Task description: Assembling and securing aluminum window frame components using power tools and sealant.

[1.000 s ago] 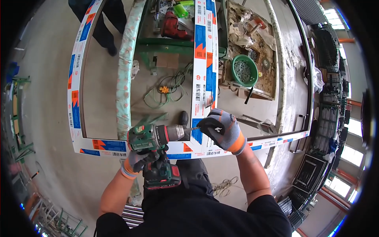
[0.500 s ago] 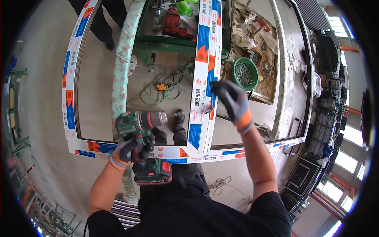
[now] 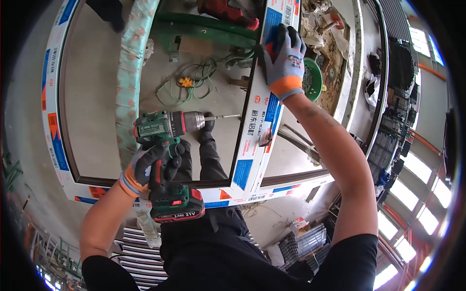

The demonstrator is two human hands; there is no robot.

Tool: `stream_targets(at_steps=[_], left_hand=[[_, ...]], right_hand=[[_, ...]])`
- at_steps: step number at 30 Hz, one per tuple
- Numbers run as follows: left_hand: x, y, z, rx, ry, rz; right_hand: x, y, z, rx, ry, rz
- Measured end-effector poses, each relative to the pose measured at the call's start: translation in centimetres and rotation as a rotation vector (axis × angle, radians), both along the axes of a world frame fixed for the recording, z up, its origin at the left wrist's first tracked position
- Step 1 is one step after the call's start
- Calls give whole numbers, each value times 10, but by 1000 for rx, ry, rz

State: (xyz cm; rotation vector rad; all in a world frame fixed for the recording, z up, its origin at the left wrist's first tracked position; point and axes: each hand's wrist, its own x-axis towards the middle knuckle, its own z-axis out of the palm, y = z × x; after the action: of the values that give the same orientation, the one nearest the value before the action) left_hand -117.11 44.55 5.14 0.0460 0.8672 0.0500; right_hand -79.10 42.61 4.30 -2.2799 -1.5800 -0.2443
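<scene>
My left hand [image 3: 143, 169], in a grey and orange glove, is wrapped round the grip of a green and black cordless drill [image 3: 154, 128]. Its long drill bit [image 3: 222, 117] points right, and the tip is at the inner side of the frame's middle bar; whether it touches I cannot tell. That window frame [image 3: 247, 150] is dark inside and covered with white, blue and orange protective film. Farther up the same bar, my right hand [image 3: 287, 65] rests on the film with its fingers spread. A small dark piece [image 3: 265, 137] sits on the bar between hand and corner.
Right of the bar stands a green bowl [image 3: 315, 82] of screws, partly behind my right hand, beside a littered board with a hammer [image 3: 330, 25]. A wrapped support beam [image 3: 127, 82] runs under the frame. A green cable [image 3: 194, 89] lies on the floor. Another person's leg [image 3: 110, 12] shows far left.
My right hand has moved up and come down spread on the middle bar. The drill has shifted slightly left and up, with its bit now plainly visible at the bar. My view has shifted.
</scene>
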Motion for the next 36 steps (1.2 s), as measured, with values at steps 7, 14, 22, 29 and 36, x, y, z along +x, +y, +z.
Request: stream_targets(at_steps=[7,14,22,29,36], left_hand=[[9,29,-25,77,-135,-227],[26,39,-31,84,-51,-262],[39,41,-35,15,-80,-245],[46,41,-34,-66,-21,-261],[48,44,-49,-34,-255,-393]], right_hand=[[9,13,-21,-55,-36,34],[13,21,-27,-8,-9,63],[16,21,-27,-11,7,48],[21,21,-29,-5,23,66],[29,21,-34,22,-30,116]])
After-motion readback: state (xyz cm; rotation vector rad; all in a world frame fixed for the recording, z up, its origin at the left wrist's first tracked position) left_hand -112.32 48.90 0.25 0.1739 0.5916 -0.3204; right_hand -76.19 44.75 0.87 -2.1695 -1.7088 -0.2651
